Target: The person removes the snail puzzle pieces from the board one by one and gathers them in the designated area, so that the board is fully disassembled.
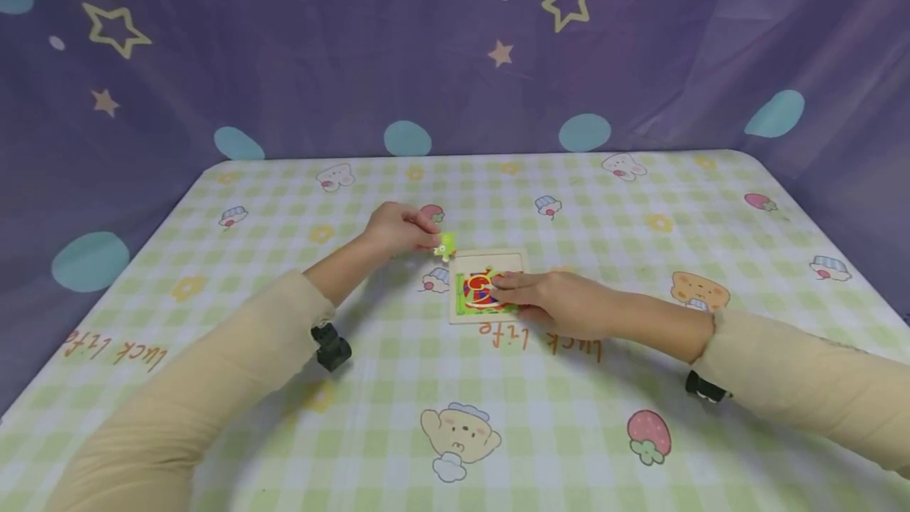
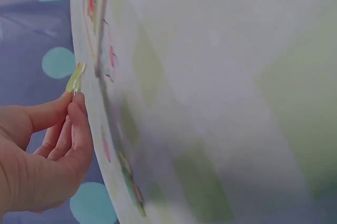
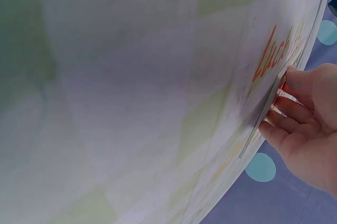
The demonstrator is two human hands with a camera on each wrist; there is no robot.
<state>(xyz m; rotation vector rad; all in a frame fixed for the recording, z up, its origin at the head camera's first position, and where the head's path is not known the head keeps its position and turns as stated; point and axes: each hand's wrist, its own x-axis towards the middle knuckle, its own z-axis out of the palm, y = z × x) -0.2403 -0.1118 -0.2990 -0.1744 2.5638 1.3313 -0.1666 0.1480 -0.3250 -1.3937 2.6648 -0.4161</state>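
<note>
We see a small light-green piece (image 1: 446, 246) with a printed eye just beside the far left corner of a square wooden puzzle board (image 1: 488, 261). The person's left hand (image 1: 400, 229) pinches it between thumb and index finger, a grip that we see clearly in the left wrist view, where the other fingers curl beneath.

The board lies flat near the middle of the table, a pale bare strip along its far side. On its nearer part we make out a red, yellow and blue picture (image 1: 478, 291) on a green ground, partly covered by the right hand (image 1: 569, 303). That hand comes in from the right and rests its extended fingers on the picture, its thumb nearer to us by the board's right side; we cannot tell whether the fingertips press down.

Both arms wear cream sleeves (image 1: 235, 354), with a black device (image 1: 331, 348) below the left cuff and another dark one below the right. Under everything we see a green-and-white checked tablecloth (image 1: 370, 441) printed with strawberries, flowers, bears and orange lettering. Beyond the far edge hangs a purple curtain (image 1: 320, 62) with stars and blue spots.
</note>
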